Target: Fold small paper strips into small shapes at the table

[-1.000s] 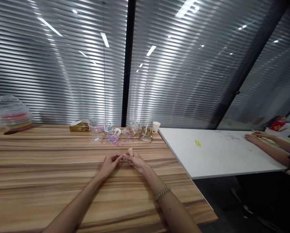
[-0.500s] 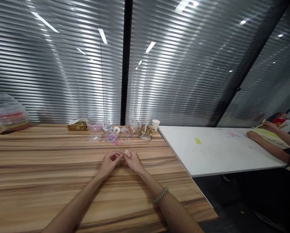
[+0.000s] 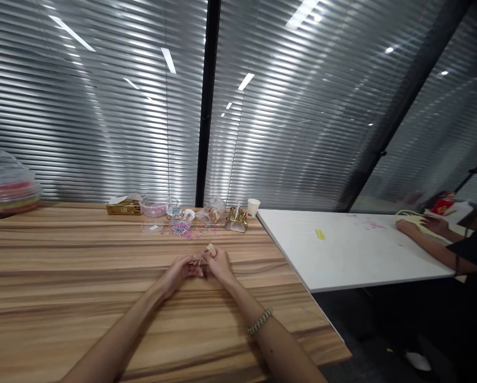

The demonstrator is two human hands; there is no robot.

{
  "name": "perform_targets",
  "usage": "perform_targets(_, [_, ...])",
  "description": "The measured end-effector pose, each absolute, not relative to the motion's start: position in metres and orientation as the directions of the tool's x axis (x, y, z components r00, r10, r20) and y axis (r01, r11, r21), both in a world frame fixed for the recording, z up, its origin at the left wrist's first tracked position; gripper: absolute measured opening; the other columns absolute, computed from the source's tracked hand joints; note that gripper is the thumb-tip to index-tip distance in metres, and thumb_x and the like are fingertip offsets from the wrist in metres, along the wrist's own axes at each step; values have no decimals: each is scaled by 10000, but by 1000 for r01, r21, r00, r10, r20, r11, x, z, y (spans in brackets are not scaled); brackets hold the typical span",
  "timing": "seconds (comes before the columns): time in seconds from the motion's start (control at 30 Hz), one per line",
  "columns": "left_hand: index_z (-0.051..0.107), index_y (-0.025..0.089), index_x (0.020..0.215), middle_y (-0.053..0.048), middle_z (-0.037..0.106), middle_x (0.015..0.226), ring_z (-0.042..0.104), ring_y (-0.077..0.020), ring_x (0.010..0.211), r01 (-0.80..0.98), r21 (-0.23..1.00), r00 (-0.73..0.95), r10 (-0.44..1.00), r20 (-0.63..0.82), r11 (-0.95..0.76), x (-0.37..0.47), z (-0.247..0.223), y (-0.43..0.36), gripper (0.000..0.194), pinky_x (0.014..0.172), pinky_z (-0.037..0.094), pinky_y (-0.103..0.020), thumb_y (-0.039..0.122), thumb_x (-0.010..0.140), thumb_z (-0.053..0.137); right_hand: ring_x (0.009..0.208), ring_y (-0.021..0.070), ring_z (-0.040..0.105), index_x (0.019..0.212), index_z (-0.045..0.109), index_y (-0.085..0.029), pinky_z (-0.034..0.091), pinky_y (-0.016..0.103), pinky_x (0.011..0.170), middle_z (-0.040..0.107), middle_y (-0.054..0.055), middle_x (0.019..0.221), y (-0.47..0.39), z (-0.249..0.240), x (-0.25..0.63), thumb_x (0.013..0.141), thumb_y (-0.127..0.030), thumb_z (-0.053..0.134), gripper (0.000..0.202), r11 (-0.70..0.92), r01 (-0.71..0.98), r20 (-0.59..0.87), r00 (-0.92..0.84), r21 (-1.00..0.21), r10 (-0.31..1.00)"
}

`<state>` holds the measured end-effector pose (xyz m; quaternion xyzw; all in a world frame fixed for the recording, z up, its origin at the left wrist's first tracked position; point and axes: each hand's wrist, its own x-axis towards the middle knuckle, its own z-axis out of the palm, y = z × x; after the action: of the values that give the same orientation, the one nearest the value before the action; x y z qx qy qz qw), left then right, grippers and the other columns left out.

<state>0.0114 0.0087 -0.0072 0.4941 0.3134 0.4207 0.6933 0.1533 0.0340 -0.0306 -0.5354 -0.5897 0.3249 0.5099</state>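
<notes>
My right hand (image 3: 219, 263), with a beaded bracelet (image 3: 260, 321) on its wrist, pinches a small pale piece (image 3: 211, 249) between thumb and fingers. Close beside it, my left hand (image 3: 181, 273) has its palm turned up and its fingers loosely curled and apart. Something thin and pale shows between the two hands, too small to name. Both hands are over the wooden table (image 3: 82, 298). Beyond them lie small coloured pieces around a clear tub (image 3: 180, 225) of purple and pink bits.
A gold box (image 3: 124, 206), pink tub (image 3: 154, 207), clear lid (image 3: 152, 226), plastic bag (image 3: 213, 210), gold tissue pack (image 3: 236, 219) and paper cup (image 3: 253, 207) line the back. Stacked containers (image 3: 13, 192) stand left. Right, a person's hands (image 3: 408, 227) work at a white table (image 3: 342, 266).
My left hand has opened from its pinch and turned palm up, slightly away from my right hand. The view has shifted a little to the right.
</notes>
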Motion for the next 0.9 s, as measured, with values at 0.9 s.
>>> perform_targets(0.9, [754,197,806,-55,746,759,593,-166,532,413,822,31,908,418,-393,3,-19,15,271,546,461,-260,391,708,593,568,80,391,608,512,-160,325,190,535,452,-46,586,17,-17,142,655,-298,579,161,172,-77,187,-297,-982,936])
